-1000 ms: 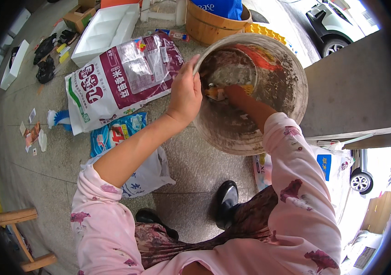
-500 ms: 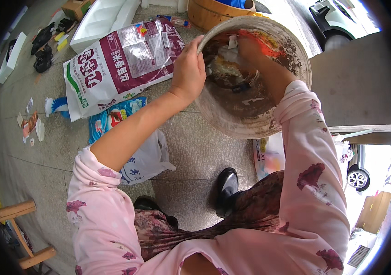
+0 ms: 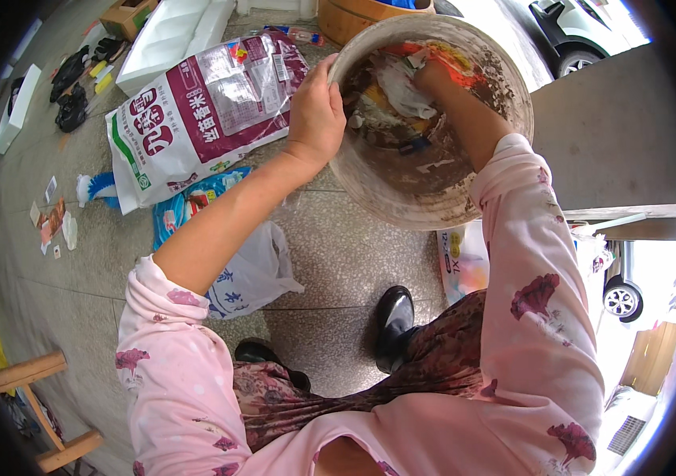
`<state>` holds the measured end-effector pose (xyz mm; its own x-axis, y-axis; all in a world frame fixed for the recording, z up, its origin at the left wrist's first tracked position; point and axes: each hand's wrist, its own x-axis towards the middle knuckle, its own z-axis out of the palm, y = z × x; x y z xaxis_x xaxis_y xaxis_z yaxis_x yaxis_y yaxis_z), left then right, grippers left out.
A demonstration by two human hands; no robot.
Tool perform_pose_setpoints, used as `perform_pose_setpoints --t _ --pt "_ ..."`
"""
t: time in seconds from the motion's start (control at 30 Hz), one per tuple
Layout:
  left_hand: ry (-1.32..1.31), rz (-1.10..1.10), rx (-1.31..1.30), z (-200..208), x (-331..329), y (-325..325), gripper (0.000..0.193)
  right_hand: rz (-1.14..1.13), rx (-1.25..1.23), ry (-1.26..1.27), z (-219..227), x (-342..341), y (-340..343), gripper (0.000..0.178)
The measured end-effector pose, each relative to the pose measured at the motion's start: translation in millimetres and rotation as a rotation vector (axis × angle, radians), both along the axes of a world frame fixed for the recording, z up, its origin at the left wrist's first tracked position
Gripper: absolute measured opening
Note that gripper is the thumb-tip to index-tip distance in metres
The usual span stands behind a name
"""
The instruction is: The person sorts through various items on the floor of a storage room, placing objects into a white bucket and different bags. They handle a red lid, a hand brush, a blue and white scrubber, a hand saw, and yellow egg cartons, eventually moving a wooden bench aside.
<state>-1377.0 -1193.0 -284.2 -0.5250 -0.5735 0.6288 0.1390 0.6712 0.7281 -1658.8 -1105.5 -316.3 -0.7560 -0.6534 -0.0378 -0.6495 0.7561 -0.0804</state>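
A large dirt-crusted bucket is tilted toward me, its mouth facing up and its inner wall smeared brown. My left hand is closed over its left rim, thumb toward the inside. Reaching into the bucket, my right hand has its fingers closed on a crumpled, whitish plastic bag; the fingertips are partly hidden. Around it lie a red-orange wrapper, a small dark blue piece and other muddy scraps.
On the floor to the left lie a white and maroon rice sack, a blue package, a white plastic bag and a blue brush. A wooden tub stands behind the bucket. A colourful package lies near my right boot.
The whitish plastic bag now shows larger beside my right hand, which has shifted slightly within the bucket. Bucket and left hand sit slightly further left and higher in view.
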Motion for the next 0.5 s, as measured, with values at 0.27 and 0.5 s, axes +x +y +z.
perform_pose_setpoints --t 0.27,0.5 --pt "-0.023 0.002 0.000 4 -3 -4 0.031 -0.290 0.120 -0.485 -33 -40 -22 0.024" --pt "-0.087 -0.044 0.061 9 0 -9 0.031 0.380 0.694 -0.110 -17 -17 -18 0.017"
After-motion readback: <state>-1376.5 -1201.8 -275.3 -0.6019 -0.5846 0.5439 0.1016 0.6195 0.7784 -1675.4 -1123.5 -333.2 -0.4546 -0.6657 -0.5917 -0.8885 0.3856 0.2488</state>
